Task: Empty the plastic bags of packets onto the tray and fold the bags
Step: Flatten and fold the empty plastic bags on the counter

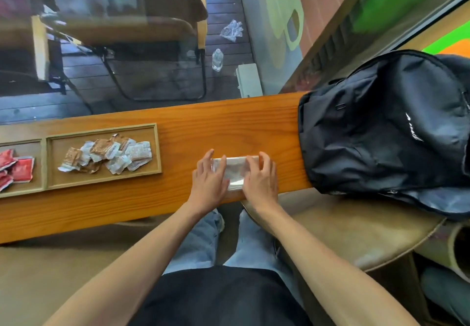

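Left hand (209, 174) presses flat on folded plastic bag (234, 169), mid-bench (183, 127). Right hand (260, 177) has its fingers bent over the bag's edge, pinch unclear. Bag half covered. Tray (101, 130) and red packets (21, 168) cut off left.

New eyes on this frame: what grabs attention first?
Mid-counter, the left hand and right hand rest on a folded clear plastic bag. At the right, a big black backpack lies over the counter's end. At the left, a wooden tray holds brown-and-white packets in one compartment and red packets in the next.
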